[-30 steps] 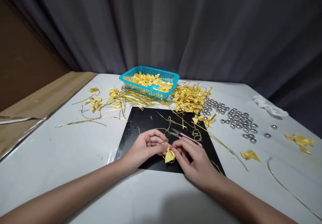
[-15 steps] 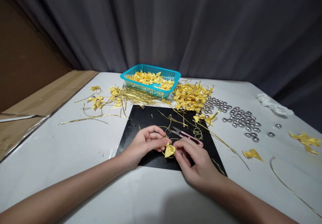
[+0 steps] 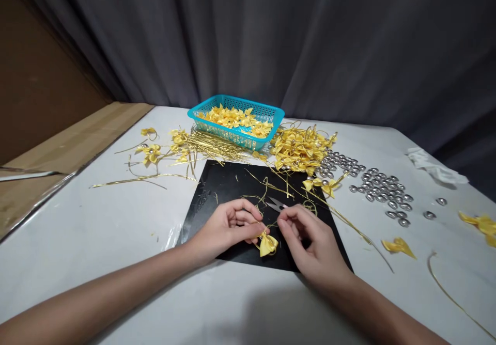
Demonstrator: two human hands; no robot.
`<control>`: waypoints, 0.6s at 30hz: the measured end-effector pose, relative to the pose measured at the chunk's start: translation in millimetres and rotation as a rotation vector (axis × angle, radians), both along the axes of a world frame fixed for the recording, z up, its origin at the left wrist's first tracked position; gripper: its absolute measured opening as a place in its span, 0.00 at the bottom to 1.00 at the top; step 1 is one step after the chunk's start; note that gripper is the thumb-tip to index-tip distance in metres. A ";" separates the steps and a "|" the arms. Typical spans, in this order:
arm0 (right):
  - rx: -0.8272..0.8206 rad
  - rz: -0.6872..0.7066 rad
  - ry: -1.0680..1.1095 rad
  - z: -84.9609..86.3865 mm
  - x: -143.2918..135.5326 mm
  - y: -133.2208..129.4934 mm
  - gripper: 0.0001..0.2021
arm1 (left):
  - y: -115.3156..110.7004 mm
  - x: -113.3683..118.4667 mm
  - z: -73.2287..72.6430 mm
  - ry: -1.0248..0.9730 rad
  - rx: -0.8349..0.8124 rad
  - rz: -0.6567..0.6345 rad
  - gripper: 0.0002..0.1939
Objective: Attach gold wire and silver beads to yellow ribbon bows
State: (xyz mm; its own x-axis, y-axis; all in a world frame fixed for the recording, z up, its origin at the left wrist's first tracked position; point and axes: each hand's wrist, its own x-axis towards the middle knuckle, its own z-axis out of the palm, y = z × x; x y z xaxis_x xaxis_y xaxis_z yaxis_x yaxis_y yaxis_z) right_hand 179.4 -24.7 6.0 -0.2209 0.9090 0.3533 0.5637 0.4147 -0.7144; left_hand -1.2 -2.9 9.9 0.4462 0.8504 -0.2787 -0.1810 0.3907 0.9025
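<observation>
"Yellow, satin-like fabric: state the location of the bow [image 3: 267, 245]."

"Hanging at the left hand [image 3: 234, 223], above the black mat [image 3: 228, 182]. Thumb and fingers pinch it at the gathered top."

"Condition of the right hand [image 3: 310, 234]?"

"Just beside the bow and apart from it. Thumb and forefinger are pressed together at the tips, the other fingers curled. Whether a fine wire lies between the tips, I cannot tell."

"Items on the mat?"

"Scissors [image 3: 276, 204], blades parted and pointing away to the left, handles hidden by the right hand. Thin gold offcuts lie around them."

"Beyond the mat?"

"A blue perforated basket [image 3: 217, 124] containing yellow bows. In front of it, a bundle of gold wires [image 3: 217, 146]; to its right, a heap of yellow bows [image 3: 300, 149], some with gold wire showing."

"Remaining stock on the table [image 3: 96, 231]?"

"Silver beads [image 3: 382, 187], scattered right of the heap, two of them lying apart from the rest. Beyond them, a crumpled white cloth [image 3: 434, 167]. One curved gold wire [image 3: 453, 288] lies at the near right."

"Backdrop?"

"Dark grey curtain [image 3: 251, 35], hanging in folds behind the table."
</observation>
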 end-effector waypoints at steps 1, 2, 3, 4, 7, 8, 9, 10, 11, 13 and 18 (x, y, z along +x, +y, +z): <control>-0.012 0.003 0.009 0.6 0.3 0.4 0.05 | -0.1 0.0 0.4 0.000 0.000 -0.002 0.13; -0.023 0.013 0.019 1.2 0.6 0.7 0.04 | -0.1 0.0 1.1 0.002 -0.001 -0.001 0.14; -0.034 0.031 0.026 2.0 0.8 1.0 0.05 | -0.1 0.0 2.0 0.004 -0.003 -0.002 0.14; -0.043 0.054 0.026 2.8 0.9 1.2 0.06 | -0.1 0.0 2.9 0.006 -0.006 -0.003 0.14; -0.058 0.123 -0.020 4.3 0.6 2.3 0.05 | 0.1 0.4 5.6 0.008 -0.017 0.000 0.14; -0.051 0.133 -0.037 4.4 0.6 2.8 0.05 | 0.2 0.6 6.3 0.008 -0.019 0.003 0.15; -0.042 0.139 -0.048 4.3 0.9 3.4 0.06 | 0.2 0.9 6.8 0.008 -0.018 0.006 0.15; -0.030 0.145 -0.050 4.0 1.4 4.1 0.07 | 0.3 1.1 7.1 0.009 -0.018 0.009 0.15; -0.014 0.153 -0.045 3.7 2.2 4.7 0.07 | 0.3 1.4 7.2 0.010 -0.019 0.009 0.14; 0.050 0.172 -0.028 3.3 3.9 5.9 0.06 | 0.5 1.5 7.4 0.020 -0.025 -0.003 0.14; 0.262 0.184 -0.053 4.1 5.7 7.5 0.05 | 1.9 0.0 8.7 0.089 -0.024 -0.114 0.11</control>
State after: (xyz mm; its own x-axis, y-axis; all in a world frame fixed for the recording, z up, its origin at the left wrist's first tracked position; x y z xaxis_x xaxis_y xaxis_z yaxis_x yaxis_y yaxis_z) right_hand 185.2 -17.1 10.1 -0.3979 0.7316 0.5536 0.4956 0.6792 -0.5414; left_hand -1.2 -1.0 18.6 0.5117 0.7884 -0.3416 -0.0538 0.4262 0.9030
